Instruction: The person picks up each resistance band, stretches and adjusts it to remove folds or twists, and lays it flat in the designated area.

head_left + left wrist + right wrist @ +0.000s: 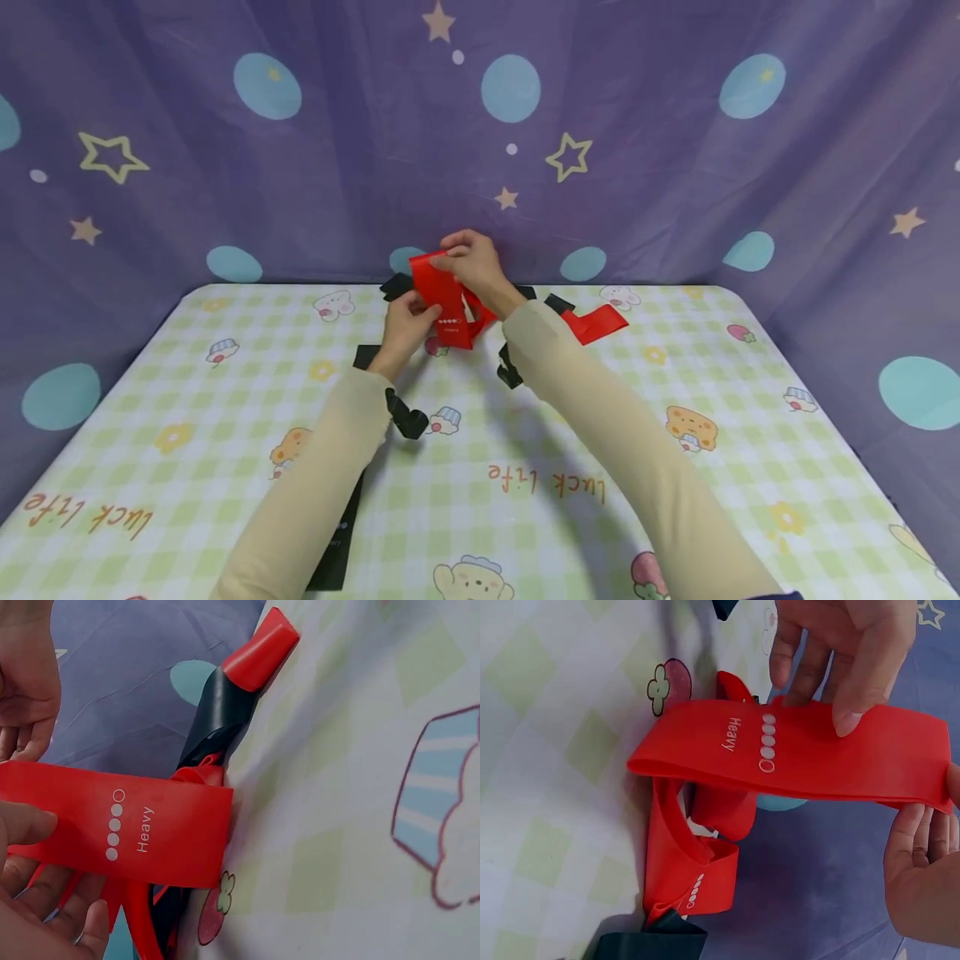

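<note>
A red flat loop band [442, 292] marked "Heavy" is stretched out between both hands above the far part of the table. My left hand [405, 329] pinches it near the printed dots, thumb in front and fingers behind, as the left wrist view shows. At the upper end, my right hand [476, 262] grips it between thumb and fingers. Just beyond and below lies another red band [690, 881], curled in loops, in the right wrist view. Next to that is a dark band [652, 945].
A red band end [600, 323] sticks out to the right beside dark band pieces [558, 302]. Behind my left hand is a dark piece [396, 287]. A long dark band [330, 558] lies partly under the left sleeve. The purple curtain [337, 167] hangs at the table's far edge.
</note>
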A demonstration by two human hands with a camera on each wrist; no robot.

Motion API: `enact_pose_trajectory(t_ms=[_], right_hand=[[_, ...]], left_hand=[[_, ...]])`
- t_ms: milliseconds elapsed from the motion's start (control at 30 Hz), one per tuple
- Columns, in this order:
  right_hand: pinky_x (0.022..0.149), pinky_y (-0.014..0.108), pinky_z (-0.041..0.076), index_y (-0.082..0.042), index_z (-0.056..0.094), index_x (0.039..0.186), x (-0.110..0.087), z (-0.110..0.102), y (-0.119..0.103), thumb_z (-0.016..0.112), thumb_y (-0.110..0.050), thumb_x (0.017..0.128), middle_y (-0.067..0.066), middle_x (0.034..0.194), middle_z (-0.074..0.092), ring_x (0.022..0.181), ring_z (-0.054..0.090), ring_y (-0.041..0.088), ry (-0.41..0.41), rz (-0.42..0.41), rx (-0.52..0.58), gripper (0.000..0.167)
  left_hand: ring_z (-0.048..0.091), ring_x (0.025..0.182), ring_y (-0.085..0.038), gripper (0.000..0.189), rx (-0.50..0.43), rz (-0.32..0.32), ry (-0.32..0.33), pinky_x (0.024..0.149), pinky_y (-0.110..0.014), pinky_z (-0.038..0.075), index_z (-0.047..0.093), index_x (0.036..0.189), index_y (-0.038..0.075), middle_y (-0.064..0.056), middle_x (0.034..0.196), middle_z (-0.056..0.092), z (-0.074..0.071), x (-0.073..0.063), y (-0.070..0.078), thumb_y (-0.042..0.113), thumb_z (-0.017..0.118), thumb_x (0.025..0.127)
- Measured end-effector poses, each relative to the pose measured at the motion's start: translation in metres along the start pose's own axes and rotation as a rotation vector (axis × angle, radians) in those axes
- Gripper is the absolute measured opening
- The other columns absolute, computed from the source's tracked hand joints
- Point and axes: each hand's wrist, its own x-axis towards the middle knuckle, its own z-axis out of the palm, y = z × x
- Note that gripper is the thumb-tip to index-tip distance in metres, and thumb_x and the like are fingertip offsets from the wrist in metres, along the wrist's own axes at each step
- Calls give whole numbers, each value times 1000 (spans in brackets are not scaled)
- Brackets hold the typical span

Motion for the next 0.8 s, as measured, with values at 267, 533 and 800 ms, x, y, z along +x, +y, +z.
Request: enact_pose_trajectory(t_ms=[267,533,800], right_hand=[[60,22,46,-7,61,104,2,-7,-1,72,-10,84,5,89,64,68,53,14,72,18,16,23],[63,22,47,-4,61,109,5,-17,4,71,-9,84,5,93,61,76,56,14,149,-37,39,28],[54,21,43,2,56,119,9,-26,16,68,-4,83,3,84,57,64,51,11,174,-29,94,38]], left_hand=[[64,73,-16,16,-89,26,-50,77,-41,57,55,102,-5,-17,93,65,5,-4,-6,5,60,90],[55,66,-10,17,-70,47,-93,62,-19,48,51,100,-2,-15,86,64,13,-16,-1,4,62,89],[51,64,-10,23,-133,-14,-93,59,-18,45,51,107,-1,-5,81,60,20,-30,5,3,61,87]])
